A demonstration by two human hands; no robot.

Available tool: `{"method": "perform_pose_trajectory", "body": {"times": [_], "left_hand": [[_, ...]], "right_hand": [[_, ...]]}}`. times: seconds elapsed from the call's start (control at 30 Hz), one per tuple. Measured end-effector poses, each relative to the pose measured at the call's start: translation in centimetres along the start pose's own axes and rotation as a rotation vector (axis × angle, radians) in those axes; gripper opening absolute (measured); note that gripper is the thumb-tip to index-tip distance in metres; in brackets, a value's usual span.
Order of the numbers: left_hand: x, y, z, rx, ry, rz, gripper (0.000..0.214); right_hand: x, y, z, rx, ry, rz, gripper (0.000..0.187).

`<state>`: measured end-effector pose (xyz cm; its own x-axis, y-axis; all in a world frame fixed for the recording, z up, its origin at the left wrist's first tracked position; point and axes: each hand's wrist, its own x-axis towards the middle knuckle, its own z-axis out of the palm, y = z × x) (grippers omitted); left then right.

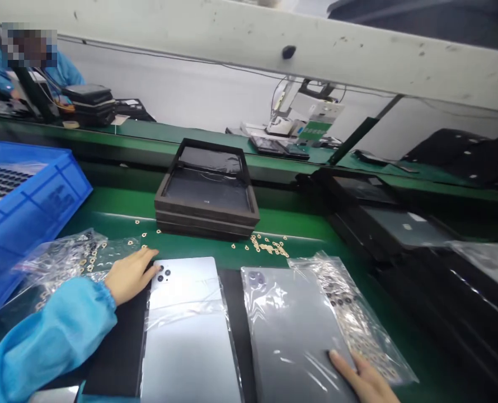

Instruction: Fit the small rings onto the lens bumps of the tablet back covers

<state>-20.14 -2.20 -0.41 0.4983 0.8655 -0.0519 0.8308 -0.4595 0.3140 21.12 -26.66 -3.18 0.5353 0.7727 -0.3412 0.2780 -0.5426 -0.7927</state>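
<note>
1. Our left hand (pixel 132 274) touched the near silver tablet (pixel 186 352); its grip we couldn't tell.
2. Right of it, our right hand (pixel 364 378) pinched the gray tablet's (pixel 295 330) edge.
3. We were apparently positioning both; next needed steady support.

Silver tablet (pixel 186 352): smooth, metallic-looking back with a satin sheen, crossed by glossy clear film (pixel 177 314). Grey tablet (pixel 291 319): smooth, under creased, shiny transparent wrap (pixel 255 319). Tray stack (pixel 202 217): matt, foam-like. Bin (pixel 43 207): hard blue plastic. Worktop (pixel 207 247): smooth, softly glossy from here. Parts bag (pixel 353 296): crinkled clear plastic. Sleeve (pixel 64 330): puckered blue cloth.
</note>
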Motion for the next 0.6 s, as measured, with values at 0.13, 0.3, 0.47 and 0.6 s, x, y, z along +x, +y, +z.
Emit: {"method": "perform_pose_trajectory", "body": {"times": [0.13, 0.3, 0.47, 0.6], "left_hand": [[-1.6, -1.3, 1.6, -0.121, -0.015, -0.068, 0.058], [1.3, -1.1, 3.0, -0.224, -0.049, -0.055, 0.040], [4.5, -1.1, 3.1, -0.351, -0.189, 0.021, 0.030], [5.1, -0.8, 1.9, -0.431, -0.191, 0.057, 0.033]], "right_hand": [[3.3, -0.1, -0.4, -0.177, 0.086, -0.146, 0.042], [1.7, -3.0, 4.0, -0.284, 0.310, -0.492, 0.046], [-3.9, -6.4, 13.6, 0.014, -0.310, -0.433, 0.020], [-4.8, -6.7, 16.7, 0.140, -0.144, -0.401, 0.026]]}}
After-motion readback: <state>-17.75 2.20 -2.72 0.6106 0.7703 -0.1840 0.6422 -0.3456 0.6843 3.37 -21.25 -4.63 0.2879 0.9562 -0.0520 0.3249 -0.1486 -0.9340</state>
